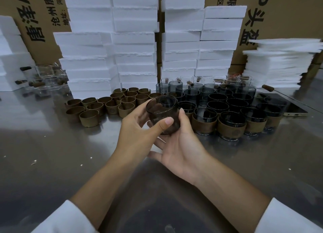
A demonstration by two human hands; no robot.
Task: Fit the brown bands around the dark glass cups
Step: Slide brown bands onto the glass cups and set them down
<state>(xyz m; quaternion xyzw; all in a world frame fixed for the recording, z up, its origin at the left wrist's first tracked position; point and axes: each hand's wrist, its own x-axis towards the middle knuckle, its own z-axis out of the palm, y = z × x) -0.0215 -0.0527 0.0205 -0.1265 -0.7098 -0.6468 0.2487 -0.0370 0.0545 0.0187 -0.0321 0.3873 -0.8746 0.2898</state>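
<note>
A dark glass cup (161, 108) is held tilted above the steel table (52, 145), its mouth turned toward me. My left hand (138, 129) grips it from the left, thumb across its lower front. My right hand (176, 145) cradles it from below and the right, thumb against its side. No band shows on this cup. Several loose brown bands (90, 116) lie in a cluster to the left. To the right stand several dark cups (218, 97); the front ones, such as the banded cup (232, 126), wear brown bands.
Stacks of white foam boxes (108, 58) and cardboard cartons (283, 14) wall off the back. Clear glasses (45, 81) sit at the far left. A pile of foam sheets (276, 67) and a phone (288, 107) lie at the right.
</note>
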